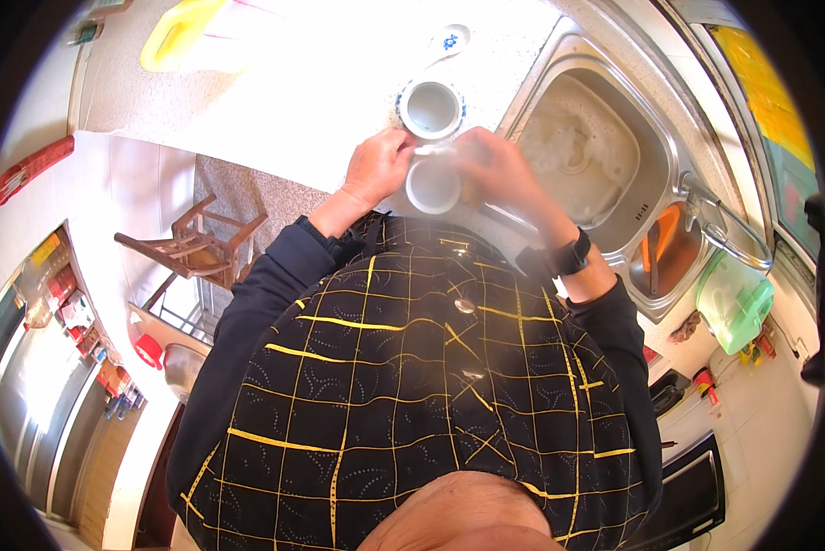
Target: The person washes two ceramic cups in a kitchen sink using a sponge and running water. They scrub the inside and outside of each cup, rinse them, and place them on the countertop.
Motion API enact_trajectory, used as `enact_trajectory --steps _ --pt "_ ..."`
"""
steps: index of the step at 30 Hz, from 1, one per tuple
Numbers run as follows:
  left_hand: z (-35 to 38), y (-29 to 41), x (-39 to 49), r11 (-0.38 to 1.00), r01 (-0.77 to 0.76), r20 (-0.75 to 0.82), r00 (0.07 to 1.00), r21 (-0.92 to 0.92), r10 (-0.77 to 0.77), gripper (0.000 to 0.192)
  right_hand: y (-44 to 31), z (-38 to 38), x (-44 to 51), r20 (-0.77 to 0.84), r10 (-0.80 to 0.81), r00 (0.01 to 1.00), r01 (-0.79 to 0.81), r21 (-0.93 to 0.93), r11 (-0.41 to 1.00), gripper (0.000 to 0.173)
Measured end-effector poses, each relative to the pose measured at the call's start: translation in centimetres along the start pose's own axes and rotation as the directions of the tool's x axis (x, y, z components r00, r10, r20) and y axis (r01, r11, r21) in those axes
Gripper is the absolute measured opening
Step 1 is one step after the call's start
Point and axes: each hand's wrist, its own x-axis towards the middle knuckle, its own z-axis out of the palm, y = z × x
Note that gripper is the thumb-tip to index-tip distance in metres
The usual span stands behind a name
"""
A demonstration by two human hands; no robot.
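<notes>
Both hands are over the near edge of a pale speckled countertop (302,103). My left hand (383,160) pinches one end of a small white piece (432,149), whose kind I cannot tell. My right hand (488,162) is blurred and touches or nears its other end; its exact grip is unclear. Just below the piece stands a white cup or bowl (433,186), seen through haze. Just beyond my hands stands a white bowl with a blue pattern (432,110). Farther back lies a white ceramic spoon with a blue flower (452,41).
Right of my hands is a stainless steel sink (585,144) with cloudy water. A smaller basin beside it holds an orange-handled tool (655,241). The faucet (722,220) and a green plastic container (736,299) are farther right. A yellow plastic object (175,34) lies back left; a wooden chair (202,244) stands left.
</notes>
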Motion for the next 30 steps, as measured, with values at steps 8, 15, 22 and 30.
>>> enact_trajectory --steps 8,15,22,30 --pt "-0.2 0.4 -0.2 1.000 0.009 -0.008 1.000 0.012 -0.009 0.010 2.0 0.2 0.9 0.053 -0.034 0.998 0.024 0.187 0.982 0.022" --pt "-1.0 1.3 -0.3 0.990 -0.105 -0.007 0.994 0.091 0.106 0.008 3.7 -0.1 2.1 0.148 -0.014 0.989 -0.041 0.363 0.931 0.015" --pt "-0.6 0.1 0.4 0.998 0.034 0.046 0.998 0.043 -0.036 0.012 1.4 0.8 -0.1 -0.062 -0.047 0.997 0.052 0.085 0.995 0.020" --pt "0.0 -0.3 0.6 0.987 0.147 0.071 0.987 -0.058 -0.143 0.013 0.5 1.2 -0.4 -0.155 -0.098 0.983 0.099 0.001 0.995 0.018"
